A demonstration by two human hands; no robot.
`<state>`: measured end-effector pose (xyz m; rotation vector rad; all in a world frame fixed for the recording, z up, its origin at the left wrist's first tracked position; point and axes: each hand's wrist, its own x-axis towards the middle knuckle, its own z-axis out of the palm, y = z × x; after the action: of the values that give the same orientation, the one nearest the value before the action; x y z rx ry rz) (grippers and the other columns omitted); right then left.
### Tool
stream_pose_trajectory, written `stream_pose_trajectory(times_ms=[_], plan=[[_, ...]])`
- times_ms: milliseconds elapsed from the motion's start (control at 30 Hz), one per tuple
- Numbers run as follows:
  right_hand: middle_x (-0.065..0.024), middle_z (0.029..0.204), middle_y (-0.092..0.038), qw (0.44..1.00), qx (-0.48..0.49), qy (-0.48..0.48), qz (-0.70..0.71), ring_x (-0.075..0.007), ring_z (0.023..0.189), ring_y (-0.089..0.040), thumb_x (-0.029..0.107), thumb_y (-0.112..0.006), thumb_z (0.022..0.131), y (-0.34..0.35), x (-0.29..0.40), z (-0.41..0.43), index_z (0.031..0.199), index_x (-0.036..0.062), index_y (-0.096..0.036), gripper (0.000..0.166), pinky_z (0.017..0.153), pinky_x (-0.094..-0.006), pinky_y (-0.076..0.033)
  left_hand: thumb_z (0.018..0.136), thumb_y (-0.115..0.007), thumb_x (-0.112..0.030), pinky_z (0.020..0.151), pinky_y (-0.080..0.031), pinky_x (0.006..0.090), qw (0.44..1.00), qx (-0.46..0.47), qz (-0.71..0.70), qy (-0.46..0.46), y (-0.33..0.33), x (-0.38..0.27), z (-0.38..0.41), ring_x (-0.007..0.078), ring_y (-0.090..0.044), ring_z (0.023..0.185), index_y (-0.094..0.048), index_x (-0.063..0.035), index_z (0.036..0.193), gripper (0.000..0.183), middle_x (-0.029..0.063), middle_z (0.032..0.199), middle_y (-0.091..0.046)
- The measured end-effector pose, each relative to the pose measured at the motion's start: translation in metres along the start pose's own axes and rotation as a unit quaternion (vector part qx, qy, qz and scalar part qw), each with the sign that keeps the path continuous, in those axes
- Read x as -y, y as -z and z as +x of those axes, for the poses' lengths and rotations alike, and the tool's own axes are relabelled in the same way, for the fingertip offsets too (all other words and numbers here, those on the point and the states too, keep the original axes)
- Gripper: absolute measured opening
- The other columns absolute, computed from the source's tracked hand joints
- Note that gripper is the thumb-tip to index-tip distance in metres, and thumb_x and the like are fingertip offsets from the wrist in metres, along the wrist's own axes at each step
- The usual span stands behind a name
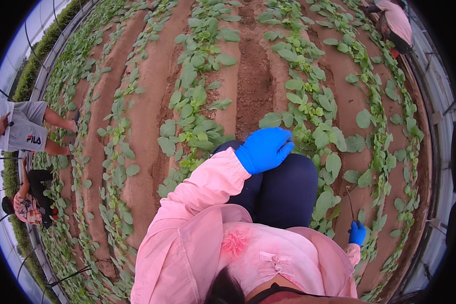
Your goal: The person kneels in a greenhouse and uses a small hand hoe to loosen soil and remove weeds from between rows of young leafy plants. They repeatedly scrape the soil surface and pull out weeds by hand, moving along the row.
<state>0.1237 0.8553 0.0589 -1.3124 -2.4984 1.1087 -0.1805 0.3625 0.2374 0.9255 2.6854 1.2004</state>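
Note:
My left hand (266,149), in a blue glove, rests on my dark-trousered knees, back up and fingers bent; whether anything lies under the fingers is hidden. Out at the lower right is my right hand (357,232), also gloved in blue. It is closed on a thin brown stick or stem (350,203), which points up and away over the bare soil between two rows. Leafy green plants (321,133) grow just right of my knees, and another leafy row (201,133) runs on the left.
Long rows of plants on soil beds run away from me, with a rough soil furrow (254,76) ahead. One person (19,125) stands at the left; another (28,207) is low down below. A third person (395,22) bends at the upper right, near the greenhouse side wall (437,110).

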Motion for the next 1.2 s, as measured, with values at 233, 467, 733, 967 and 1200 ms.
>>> stream_pose_trajectory(times_ms=[233, 467, 733, 967, 1200], plan=[[0.0027, 0.062, -0.046, 0.8, 0.172, -0.15, 0.555, -0.0034, 0.04, -0.031, 0.029, -0.048, 0.092, -0.006, 0.14, -0.039, 0.113, 0.0026, -0.053, 0.033, 0.036, -0.019, -0.023, 0.083, -0.052, -0.024, 0.065, -0.045, 0.0436, 0.997, 0.002, -0.042, -0.069, -0.025, -0.017, 0.011, 0.0344, -0.056, 0.076, -0.057, -0.006, 0.09, 0.02, 0.0149, 0.083, -0.057], [0.0018, 0.07, -0.044, 0.632, 0.34, 0.012, 0.696, -0.0036, 0.046, -0.03, 0.017, -0.044, 0.094, -0.079, 0.268, -0.041, 0.12, -0.0004, -0.046, 0.032, 0.04, -0.0185, -0.025, 0.076, -0.06, -0.009, 0.079, -0.044, 0.0334, 0.956, -0.144, -0.232, -0.107, 0.005, -0.012, 0.008, 0.0243, -0.053, 0.091, -0.057, -0.0069, 0.095, 0.019, 0.0085, 0.095, -0.053], [0.0008, 0.074, -0.046, 0.552, 0.408, -0.018, 0.727, -0.0048, 0.052, -0.035, 0.016, -0.046, 0.093, -0.154, 0.412, -0.085, 0.119, -0.0002, -0.045, 0.031, 0.046, -0.0196, -0.03, 0.077, -0.064, -0.019, 0.094, -0.032, 0.0386, 0.798, 0.12, -0.541, -0.236, 0.075, -0.057, -0.032, 0.0264, -0.044, 0.109, -0.054, -0.0039, 0.109, 0.037, 0.0143, 0.116, -0.045], [0.0006, 0.074, -0.049, 0.578, 0.441, -0.064, 0.683, -0.0069, 0.053, -0.04, 0.017, -0.051, 0.089, -0.18, 0.426, -0.102, 0.122, 0.0033, -0.044, 0.037, 0.046, -0.0209, -0.03, 0.08, -0.061, -0.028, 0.088, -0.034, 0.0393, 0.636, 0.271, -0.674, -0.26, 0.078, -0.101, -0.055, 0.0261, -0.044, 0.101, -0.05, -0.0045, 0.106, 0.036, 0.0111, 0.11, -0.044], [0.0003, 0.074, -0.048, 0.581, 0.418, -0.078, 0.694, -0.0078, 0.054, -0.04, 0.016, -0.052, 0.089, -0.179, 0.424, -0.098, 0.124, 0.0034, -0.043, 0.038, 0.047, -0.0215, -0.032, 0.082, -0.06, -0.039, 0.081, -0.036, 0.0401, 0.548, 0.293, -0.746, -0.24, 0.059, -0.11, -0.062, 0.0256, -0.046, 0.093, -0.051, -0.0062, 0.1, 0.038, 0.0102, 0.107, -0.043]])
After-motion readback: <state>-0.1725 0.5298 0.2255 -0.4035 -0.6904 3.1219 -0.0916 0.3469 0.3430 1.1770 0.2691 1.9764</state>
